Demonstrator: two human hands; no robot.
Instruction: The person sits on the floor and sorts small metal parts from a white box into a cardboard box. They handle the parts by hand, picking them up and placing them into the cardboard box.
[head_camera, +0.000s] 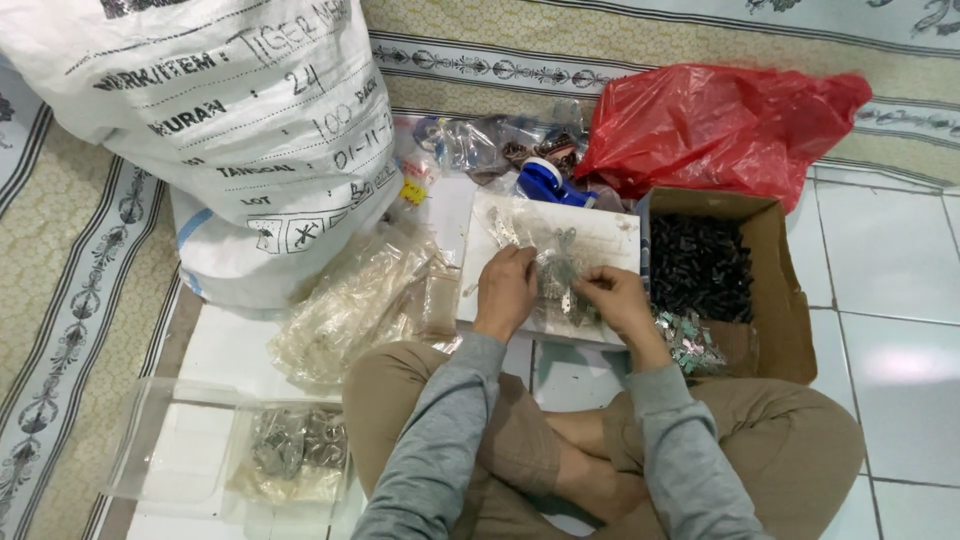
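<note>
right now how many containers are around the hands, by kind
large white woven sack: 1
red plastic bag: 1
brown cardboard box of small dark parts: 1
clear plastic tray: 1
small clear plastic bag between the left hand and right hand: 1
Total: 5

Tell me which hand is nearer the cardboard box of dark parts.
Right. The right hand sits just beside the cardboard box, near its left wall; the left hand is farther left, over the white board.
</note>
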